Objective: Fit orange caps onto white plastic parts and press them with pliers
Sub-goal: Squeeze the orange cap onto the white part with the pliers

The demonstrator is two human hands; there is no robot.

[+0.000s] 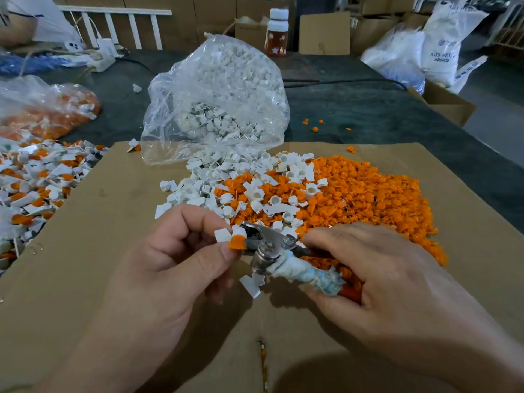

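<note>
My left hand [181, 251] pinches a white plastic part [224, 234] with an orange cap [237, 241] on it, thumb and fingers curled round it. My right hand [377, 270] grips the pliers [266, 245] by their cloth-wrapped handles, and the metal jaws close on the capped part. Another white part [251, 285] sits under my left fingers, just below the pliers. Behind the hands lies a heap of loose orange caps [368, 199] mixed on its left side with loose white parts [215, 188].
A flat cardboard sheet [119, 211] covers the dark table. A clear bag of white parts [221, 97] stands behind the heap. Assembled capped parts [37, 182] pile up at the left beside a bag of orange pieces [48, 109]. A bottle [277, 32], boxes and sacks stand at the back.
</note>
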